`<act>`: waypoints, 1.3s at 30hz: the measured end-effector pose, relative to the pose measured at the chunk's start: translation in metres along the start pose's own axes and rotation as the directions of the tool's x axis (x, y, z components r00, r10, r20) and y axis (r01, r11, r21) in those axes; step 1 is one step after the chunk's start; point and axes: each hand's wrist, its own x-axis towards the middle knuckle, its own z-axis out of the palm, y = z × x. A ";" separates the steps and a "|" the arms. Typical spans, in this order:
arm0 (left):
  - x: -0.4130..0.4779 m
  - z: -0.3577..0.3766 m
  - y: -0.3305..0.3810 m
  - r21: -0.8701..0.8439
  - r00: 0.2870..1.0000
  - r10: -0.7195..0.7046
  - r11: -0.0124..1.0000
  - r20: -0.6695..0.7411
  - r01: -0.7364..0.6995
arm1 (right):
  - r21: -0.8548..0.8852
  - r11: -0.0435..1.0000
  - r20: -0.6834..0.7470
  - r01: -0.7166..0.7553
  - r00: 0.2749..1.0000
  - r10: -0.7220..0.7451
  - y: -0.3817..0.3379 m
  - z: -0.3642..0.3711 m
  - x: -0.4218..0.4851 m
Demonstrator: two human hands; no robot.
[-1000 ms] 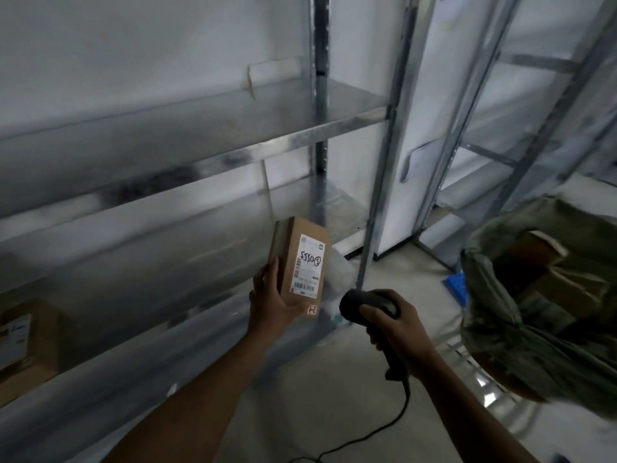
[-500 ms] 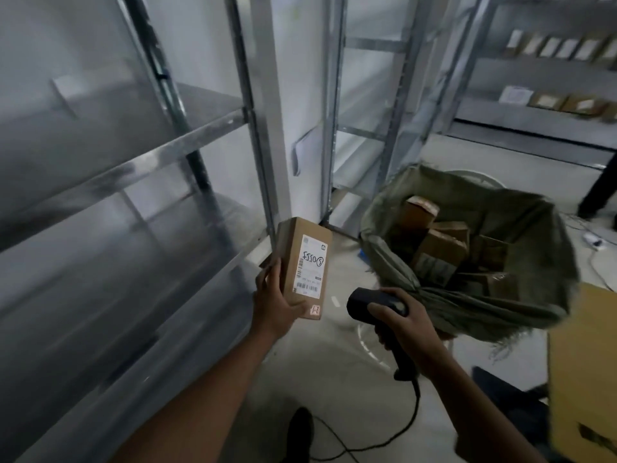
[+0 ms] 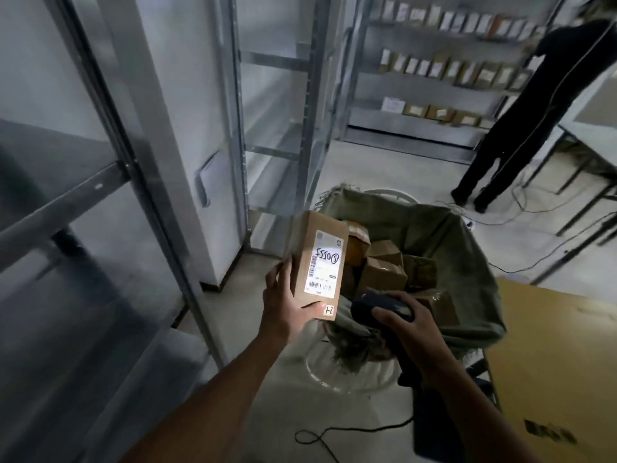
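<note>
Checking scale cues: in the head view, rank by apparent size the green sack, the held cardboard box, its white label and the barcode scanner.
1. green sack
2. cardboard box in the left hand
3. white label and barcode scanner look alike; the right hand covers part of the scanner, so unranked

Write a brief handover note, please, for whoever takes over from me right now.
Left grip holds the box upright, its label facing the camera, by the open sack.
Right grip holds the scanner, head turned towards the box's lower end.
The sack stands on the floor with more boxes inside.
Done: one box in hand, label presented; whether it has scanned cannot be told.
Left: likely scan the label, shelve the box, then work through the sack.
</note>
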 end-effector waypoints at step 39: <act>0.209 0.209 0.155 -0.207 0.946 -0.176 0.949 0.273 0.237 | 0.289 0.954 -0.406 -0.086 0.891 0.203 0.071 -0.166 0.225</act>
